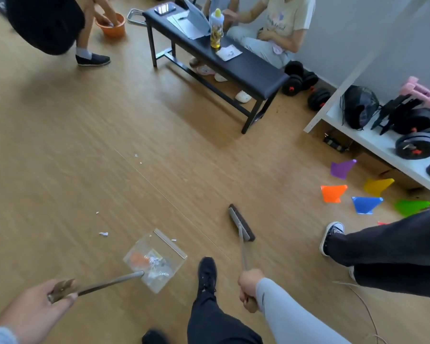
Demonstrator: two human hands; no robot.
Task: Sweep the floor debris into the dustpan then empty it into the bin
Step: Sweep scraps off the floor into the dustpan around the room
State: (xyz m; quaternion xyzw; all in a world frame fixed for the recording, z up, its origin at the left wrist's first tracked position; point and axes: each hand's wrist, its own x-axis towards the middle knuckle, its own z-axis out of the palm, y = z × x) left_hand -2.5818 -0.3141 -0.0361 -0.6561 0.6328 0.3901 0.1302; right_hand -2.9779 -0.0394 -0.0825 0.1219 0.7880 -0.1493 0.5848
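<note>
The clear dustpan [157, 259], judged light and rigid, was gripped at its handle end by the left hand [39, 307]. The broom [242, 228] handle was clasped by the right hand [249, 285]; paper scraps [103, 234] looked featherlight.

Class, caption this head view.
Left hand holds dustpan, right hand holds broom; paper scraps remain.

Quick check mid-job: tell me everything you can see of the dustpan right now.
The dustpan is clear plastic with a pale strip along its front lip and a long grey metal handle. It sits low at the wooden floor, mouth facing away. Scraps, one orange, lie inside. The left hand grips the handle's brown end. The broom stands apart, to its right.
</note>
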